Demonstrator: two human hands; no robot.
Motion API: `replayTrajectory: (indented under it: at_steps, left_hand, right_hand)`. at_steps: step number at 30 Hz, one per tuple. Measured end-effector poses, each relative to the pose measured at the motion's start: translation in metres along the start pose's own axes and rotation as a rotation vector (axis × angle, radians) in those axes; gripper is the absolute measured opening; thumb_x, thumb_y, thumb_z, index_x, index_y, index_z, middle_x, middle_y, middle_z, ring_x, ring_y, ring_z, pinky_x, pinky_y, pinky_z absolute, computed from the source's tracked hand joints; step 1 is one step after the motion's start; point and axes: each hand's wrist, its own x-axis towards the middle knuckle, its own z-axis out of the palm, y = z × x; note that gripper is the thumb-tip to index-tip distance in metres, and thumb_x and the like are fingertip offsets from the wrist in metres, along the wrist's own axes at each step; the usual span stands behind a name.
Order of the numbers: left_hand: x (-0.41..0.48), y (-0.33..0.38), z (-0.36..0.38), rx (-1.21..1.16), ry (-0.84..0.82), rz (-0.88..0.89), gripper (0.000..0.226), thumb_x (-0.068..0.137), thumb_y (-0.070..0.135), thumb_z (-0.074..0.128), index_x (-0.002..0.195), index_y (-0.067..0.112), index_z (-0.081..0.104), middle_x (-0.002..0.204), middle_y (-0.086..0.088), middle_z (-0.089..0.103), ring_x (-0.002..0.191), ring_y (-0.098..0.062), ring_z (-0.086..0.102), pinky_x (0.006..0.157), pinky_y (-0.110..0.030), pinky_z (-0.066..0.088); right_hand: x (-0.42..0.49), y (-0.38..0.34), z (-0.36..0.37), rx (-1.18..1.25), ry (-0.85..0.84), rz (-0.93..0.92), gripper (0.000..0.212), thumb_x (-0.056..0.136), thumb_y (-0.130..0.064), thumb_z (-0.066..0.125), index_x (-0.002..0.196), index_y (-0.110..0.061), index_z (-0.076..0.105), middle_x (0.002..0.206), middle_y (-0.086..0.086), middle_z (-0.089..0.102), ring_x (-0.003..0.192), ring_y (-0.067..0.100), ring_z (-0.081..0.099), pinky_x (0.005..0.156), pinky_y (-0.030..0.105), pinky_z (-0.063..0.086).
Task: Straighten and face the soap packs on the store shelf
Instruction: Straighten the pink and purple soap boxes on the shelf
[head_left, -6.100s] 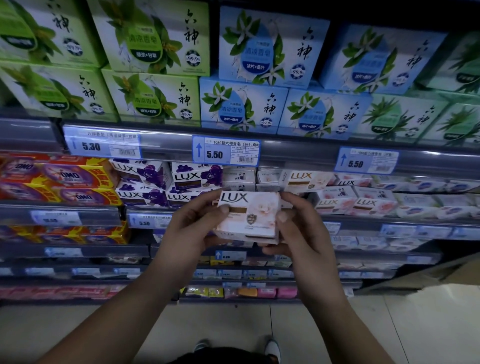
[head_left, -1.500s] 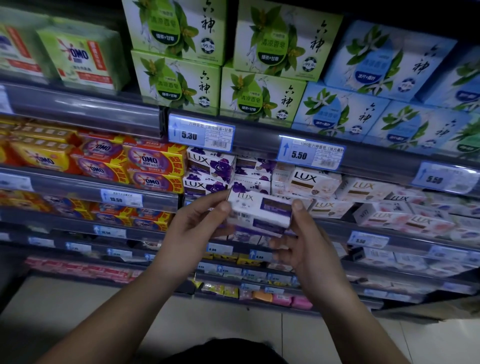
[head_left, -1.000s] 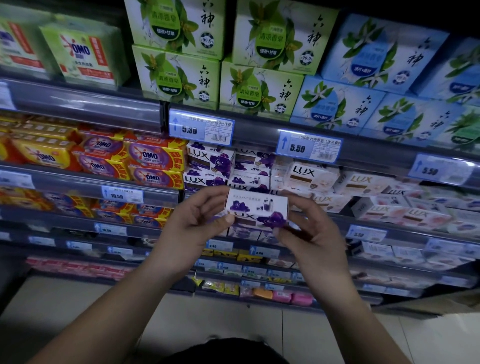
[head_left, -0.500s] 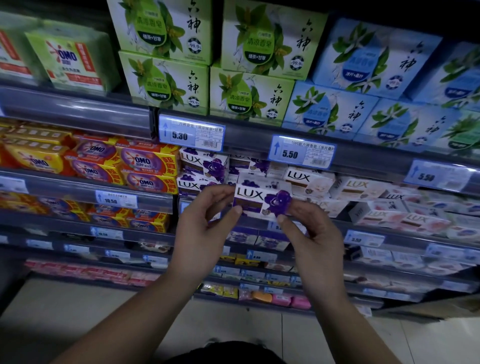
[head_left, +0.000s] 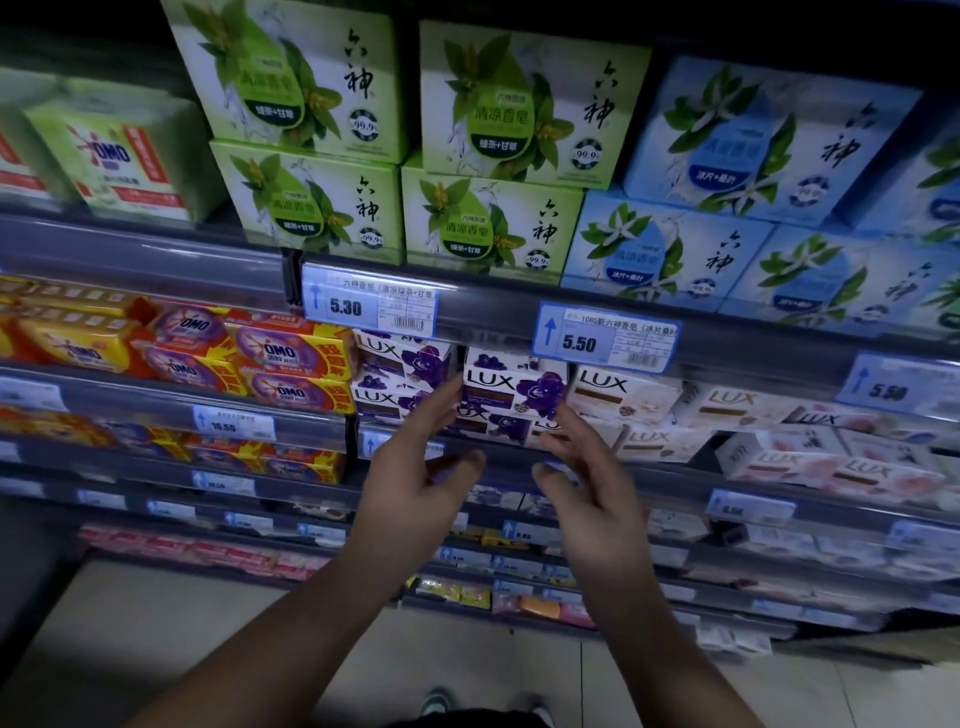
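Observation:
A purple-flower LUX soap pack (head_left: 511, 387) sits face-forward on the middle shelf (head_left: 670, 480), on top of another purple LUX pack. My left hand (head_left: 415, 483) has its fingertips at the pack's left edge. My right hand (head_left: 592, 478) has its fingertips at the pack's lower right corner. Both thumbs hang spread below the shelf lip, off the pack. More purple LUX packs (head_left: 400, 364) stand to the left. White LUX packs (head_left: 623, 395) stand to the right, and pink LUX packs (head_left: 831, 462) lie skewed further right.
Orange OMO soap packs (head_left: 291, 358) fill the shelf to the left. Green boxes (head_left: 311, 208) and blue boxes (head_left: 665, 249) are stacked on the shelf above. A 5.50 price tag (head_left: 605, 338) hangs just over the pack. Lower shelves and floor lie below my arms.
Both hands turned the purple LUX pack face-forward, carried it up and set it on the stack. My thumbs have come off it and my fingers have spread.

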Motion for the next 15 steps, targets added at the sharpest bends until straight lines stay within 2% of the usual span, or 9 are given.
replayTrajectory:
  at_steps: [4,7,9,12,15]
  left_hand:
    - [0.005,-0.001,-0.002,0.081,-0.036,0.021,0.072,0.098,0.016,0.064,0.154,0.048,0.031,0.153,0.023,0.043,0.131,0.019,0.039,0.093,-0.012,0.052]
    - [0.006,-0.003,-0.005,0.098,-0.065,0.028,0.076,0.098,0.016,0.065,0.155,0.050,0.026,0.153,0.027,0.040,0.136,0.008,0.041,0.096,-0.023,0.052]
    - [0.006,-0.004,-0.006,0.090,-0.077,0.035,0.077,0.098,0.015,0.065,0.155,0.049,0.027,0.153,0.027,0.041,0.137,0.005,0.041,0.095,-0.020,0.050]
    - [0.001,-0.005,-0.010,0.029,-0.011,0.021,0.062,0.097,0.011,0.065,0.148,0.041,0.045,0.142,0.019,0.055,0.130,0.005,0.050,0.085,-0.012,0.054]
    - [-0.005,-0.009,-0.021,-0.002,0.197,0.025,0.040,0.095,0.005,0.065,0.127,0.028,0.061,0.110,0.007,0.069,0.099,-0.002,0.066,0.068,-0.017,0.055]
  right_hand:
    - [0.003,0.002,0.003,-0.039,-0.007,-0.018,0.064,0.099,-0.001,0.060,0.145,-0.043,0.043,0.136,0.001,0.059,0.114,-0.005,0.059,0.084,0.007,0.050]
    - [0.003,0.005,0.005,-0.056,-0.009,-0.014,0.065,0.099,0.000,0.060,0.151,-0.035,0.042,0.131,0.003,0.062,0.113,-0.002,0.061,0.086,0.013,0.052]
    - [0.001,0.005,0.006,-0.046,0.003,-0.019,0.063,0.099,0.000,0.060,0.151,-0.033,0.044,0.128,0.002,0.064,0.114,0.000,0.061,0.085,0.014,0.053]
    - [-0.007,0.004,0.009,-0.039,0.106,-0.119,0.047,0.098,0.002,0.060,0.138,-0.022,0.056,0.115,0.004,0.068,0.108,0.005,0.065,0.081,0.014,0.052]
    - [-0.016,-0.002,0.018,-0.036,0.088,-0.172,0.033,0.093,-0.010,0.059,0.124,-0.021,0.063,0.097,-0.007,0.069,0.095,0.009,0.067,0.076,0.014,0.051]
